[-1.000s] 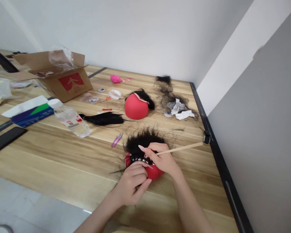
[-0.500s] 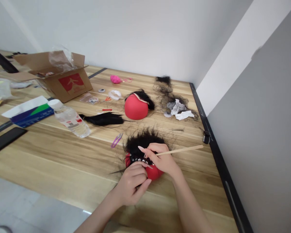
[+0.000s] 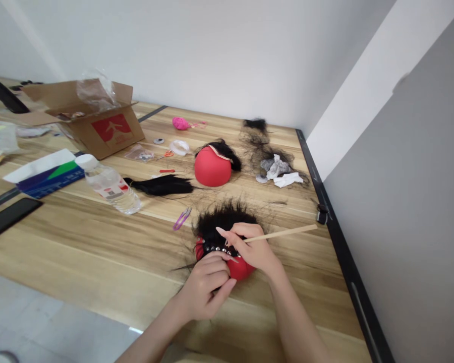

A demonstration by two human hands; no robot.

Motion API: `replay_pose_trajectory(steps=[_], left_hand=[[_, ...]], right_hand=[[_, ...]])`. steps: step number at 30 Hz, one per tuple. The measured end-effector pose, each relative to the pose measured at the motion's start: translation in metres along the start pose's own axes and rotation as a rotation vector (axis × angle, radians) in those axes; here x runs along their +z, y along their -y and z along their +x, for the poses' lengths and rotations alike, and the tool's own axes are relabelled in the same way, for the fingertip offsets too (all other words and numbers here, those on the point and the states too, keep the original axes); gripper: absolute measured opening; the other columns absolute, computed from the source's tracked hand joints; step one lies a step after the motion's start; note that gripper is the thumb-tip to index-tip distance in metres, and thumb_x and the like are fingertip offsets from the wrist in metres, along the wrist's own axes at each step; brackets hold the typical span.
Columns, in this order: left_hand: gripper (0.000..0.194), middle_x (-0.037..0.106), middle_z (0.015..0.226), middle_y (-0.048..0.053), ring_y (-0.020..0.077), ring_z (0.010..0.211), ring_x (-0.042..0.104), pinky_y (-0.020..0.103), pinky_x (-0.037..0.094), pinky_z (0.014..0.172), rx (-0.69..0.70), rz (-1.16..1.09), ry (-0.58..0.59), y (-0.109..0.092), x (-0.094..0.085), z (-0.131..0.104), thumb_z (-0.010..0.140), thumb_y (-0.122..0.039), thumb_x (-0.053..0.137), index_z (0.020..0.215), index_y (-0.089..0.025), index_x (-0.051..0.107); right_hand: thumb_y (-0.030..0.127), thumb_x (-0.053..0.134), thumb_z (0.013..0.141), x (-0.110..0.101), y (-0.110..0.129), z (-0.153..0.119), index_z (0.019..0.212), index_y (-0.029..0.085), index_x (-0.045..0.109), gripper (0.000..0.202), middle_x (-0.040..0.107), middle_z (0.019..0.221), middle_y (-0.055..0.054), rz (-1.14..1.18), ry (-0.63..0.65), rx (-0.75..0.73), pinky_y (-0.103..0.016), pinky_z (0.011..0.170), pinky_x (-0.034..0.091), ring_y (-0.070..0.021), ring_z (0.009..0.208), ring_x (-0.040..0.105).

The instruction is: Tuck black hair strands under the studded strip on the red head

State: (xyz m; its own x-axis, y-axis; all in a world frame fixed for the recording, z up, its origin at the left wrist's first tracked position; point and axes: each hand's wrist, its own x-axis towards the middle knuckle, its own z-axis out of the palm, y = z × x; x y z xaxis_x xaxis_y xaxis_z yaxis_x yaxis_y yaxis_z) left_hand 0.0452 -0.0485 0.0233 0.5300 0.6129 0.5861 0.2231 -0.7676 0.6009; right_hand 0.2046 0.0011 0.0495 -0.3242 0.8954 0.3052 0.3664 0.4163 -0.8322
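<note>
A red dome-shaped form [image 3: 242, 270] lies on the wooden table in front of me, with black hair [image 3: 223, 217] spread over its far side. Along the edge of the hair runs a row of shiny round-headed pins [image 3: 217, 249]. My left hand [image 3: 209, 283] grips the form's near left side, fingers curled and fingertips by the pins. In my right hand [image 3: 254, 247] a thin wooden stick [image 3: 287, 233] is pinched like a pen, pointing out to the right. The stick's working end is hidden by my fingers at the hair's edge.
Beyond stands a second red dome [image 3: 212, 169] with hair. Purple thread snips [image 3: 182, 219], a black hair bundle [image 3: 162, 185] and a water bottle [image 3: 113, 189] lie left. A cardboard box [image 3: 106, 126] is further back. Crumpled tissue [image 3: 278, 169] and loose hair lie right, near the wall.
</note>
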Motion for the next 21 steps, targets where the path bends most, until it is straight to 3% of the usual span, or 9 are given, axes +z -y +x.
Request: replay_pose_trajectory(steps=[21], left_hand=[[0.026, 0.053, 0.061, 0.001, 0.0143, 0.071, 0.054, 0.034, 0.05, 0.084, -0.005, 0.007, -0.003, -0.0002, 0.0001, 0.0004, 0.087, -0.01, 0.044, 0.063, -0.016, 0.049]], right_hand=[[0.031, 0.055, 0.091, 0.0014, -0.0038, -0.0011, 0.059, 0.016, 0.061, 0.036, 0.061, 0.057, -0.001, -0.028, 0.005, -0.004, -0.024, 0.055, 0.038, -0.0109, 0.053, 0.052]])
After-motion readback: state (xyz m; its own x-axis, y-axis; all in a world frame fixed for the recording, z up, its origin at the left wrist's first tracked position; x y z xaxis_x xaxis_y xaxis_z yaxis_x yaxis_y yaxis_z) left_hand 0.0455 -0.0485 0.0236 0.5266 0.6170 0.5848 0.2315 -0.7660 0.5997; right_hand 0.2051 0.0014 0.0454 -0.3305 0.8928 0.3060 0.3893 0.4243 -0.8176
